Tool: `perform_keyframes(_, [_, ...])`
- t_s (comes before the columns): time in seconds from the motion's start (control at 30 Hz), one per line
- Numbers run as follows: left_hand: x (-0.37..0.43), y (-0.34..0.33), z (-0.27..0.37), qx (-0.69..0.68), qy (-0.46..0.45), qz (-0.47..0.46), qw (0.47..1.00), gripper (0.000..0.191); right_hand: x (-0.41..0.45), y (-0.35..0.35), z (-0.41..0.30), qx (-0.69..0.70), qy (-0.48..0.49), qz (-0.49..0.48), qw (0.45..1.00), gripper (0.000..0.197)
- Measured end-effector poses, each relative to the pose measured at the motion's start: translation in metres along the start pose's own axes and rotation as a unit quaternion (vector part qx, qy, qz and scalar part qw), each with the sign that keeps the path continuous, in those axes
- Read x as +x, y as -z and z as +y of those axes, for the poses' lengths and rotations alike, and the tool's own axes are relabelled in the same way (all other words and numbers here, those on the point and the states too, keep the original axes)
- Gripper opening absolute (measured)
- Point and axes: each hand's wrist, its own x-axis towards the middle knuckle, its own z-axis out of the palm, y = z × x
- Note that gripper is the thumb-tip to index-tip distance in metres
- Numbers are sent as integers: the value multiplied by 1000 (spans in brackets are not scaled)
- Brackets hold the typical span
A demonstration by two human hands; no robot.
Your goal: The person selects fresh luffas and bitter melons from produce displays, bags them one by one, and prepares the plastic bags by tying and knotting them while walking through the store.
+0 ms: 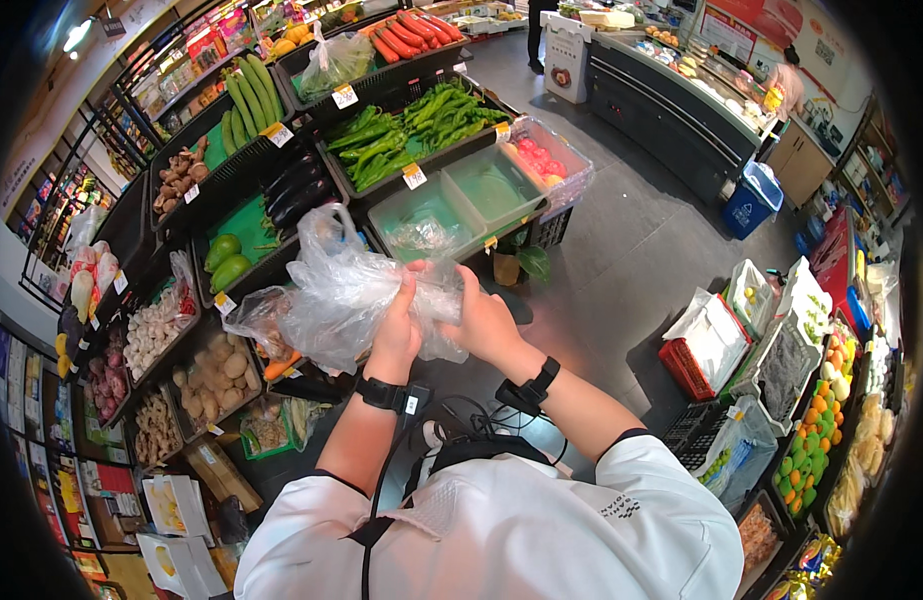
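Between my hands is a bunch of clear plastic bags [334, 289], crumpled and spread to the left. My left hand [398, 322] grips the bunch, thumb on top. Fingers of my right hand [485, 319] close on the bunch's gathered right end. Just beyond my hands stands a divided clear bin [499, 187] with a green base and some crumpled clear plastic [425, 235] in its near compartment. Behind the bags, carrots [283, 365] show partly at the lower left. Whatever lies under the bags is hidden.
Tiered black crates on the left hold green peppers [420, 131], eggplants [296, 187], garlic [153, 337] and potatoes [217, 375]. At right are a red crate [705, 345] and mangoes [806, 457]. A blue bin [752, 201] stands by the counter [667, 112], where a person [788, 86] stands.
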Motion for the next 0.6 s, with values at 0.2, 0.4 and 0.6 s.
perform_keyframes(0.2, [8, 25, -10, 10, -37, -11, 999, 24, 5, 6, 26, 52, 137, 44, 988, 77])
perform_keyframes(0.4, [12, 11, -12, 62, -22, 24, 998, 25, 22, 5, 40, 257, 143, -87, 952, 119])
perform_keyframes(0.6, [8, 6, -1, 25, 8, -67, 997, 27, 23, 9, 9, 217, 27, -114, 969, 104])
